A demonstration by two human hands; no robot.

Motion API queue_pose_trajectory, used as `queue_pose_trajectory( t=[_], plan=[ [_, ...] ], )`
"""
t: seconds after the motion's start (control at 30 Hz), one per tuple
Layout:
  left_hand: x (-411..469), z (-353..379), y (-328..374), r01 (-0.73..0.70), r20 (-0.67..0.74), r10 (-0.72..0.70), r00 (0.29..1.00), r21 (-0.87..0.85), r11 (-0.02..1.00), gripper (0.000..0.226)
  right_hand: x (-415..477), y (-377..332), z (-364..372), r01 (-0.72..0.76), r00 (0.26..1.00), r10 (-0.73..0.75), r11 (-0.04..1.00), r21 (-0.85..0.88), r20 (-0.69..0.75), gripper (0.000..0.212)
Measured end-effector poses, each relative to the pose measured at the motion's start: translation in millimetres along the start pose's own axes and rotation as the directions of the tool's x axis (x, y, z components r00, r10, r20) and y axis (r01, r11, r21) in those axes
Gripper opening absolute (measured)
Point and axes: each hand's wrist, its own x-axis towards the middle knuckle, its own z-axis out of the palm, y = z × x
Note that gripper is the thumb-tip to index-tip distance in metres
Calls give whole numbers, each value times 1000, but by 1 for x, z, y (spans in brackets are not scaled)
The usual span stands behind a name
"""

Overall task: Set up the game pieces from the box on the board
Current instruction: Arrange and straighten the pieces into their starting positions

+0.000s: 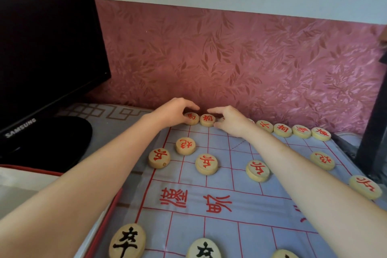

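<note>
A pale blue board sheet (222, 176) with red grid lines lies in front of me. Round wooden pieces with red characters line its far edge and sit in rows nearer in. My left hand (176, 111) curls over a red-marked piece (191, 118) at the far left of the back row, thumb and fingers around it. My right hand (230, 120) reaches beside the neighbouring piece (207, 120), fingers bent over the back row and hiding what lies under them. Black-marked pieces (127, 242) sit at the near edge.
A black Samsung monitor (48, 48) stands at the left on its round base (62, 138). A pink leaf-patterned wall covering (251, 65) rises right behind the board's far edge. A red-edged box (25, 176) shows at the left under my forearm. A dark post (374, 132) stands at the right.
</note>
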Motion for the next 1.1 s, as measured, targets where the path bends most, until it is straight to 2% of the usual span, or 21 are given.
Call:
queue_pose_trajectory(
  t=[0.13, 0.27, 0.37, 0.5, 0.57, 0.63, 0.7, 0.73, 0.8, 0.93, 1.1],
  plan=[
    [2, 4, -4, 2, 33, -3, 999, 49, 999, 40, 6, 0, 4, 93, 995, -87, 988, -120, 58, 47],
    [1, 8, -5, -9, -72, 22, 997, 174, 985, 40, 7, 0, 7, 121, 992, -125, 968, -219, -4, 38],
    [3, 12, -3, 5, -100, 30, 995, 330, 944, 42, 4, -9, 6, 127, 984, -161, 937, -324, -80, 41],
    [7, 16, -1, 39, -127, 14, 992, 407, 912, 46, 3, -12, 8, 78, 982, -134, 931, -355, -136, 52],
    [8, 17, -1, 44, -124, 1, 992, 355, 934, 50, 1, -12, 7, 73, 984, -119, 949, -308, -134, 57],
    [6, 15, -1, 34, -110, -11, 994, 211, 977, 55, -3, -11, 3, 75, 990, -93, 984, -160, -104, 61],
    [4, 9, -1, -6, -68, 11, 998, 73, 997, 57, -8, -10, -3, 75, 997, -75, 997, -13, -21, 57],
    [3, 6, -1, -20, -37, 21, 999, 34, 999, 55, -10, -9, -6, 75, 997, -76, 997, 8, 21, 54],
    [0, 1, -1, -24, 8, 24, 1000, 17, 1000, 50, -11, -7, -8, 85, 995, -84, 996, -14, 60, 49],
    [0, 2, -1, -14, 17, 13, 1000, 38, 999, 46, -5, -6, -3, 133, 991, -131, 988, -76, 40, 42],
    [3, 6, 0, 10, -25, -7, 1000, 117, 993, 50, -3, -6, 1, 96, 994, -102, 983, -155, -30, 47]
  ],
)
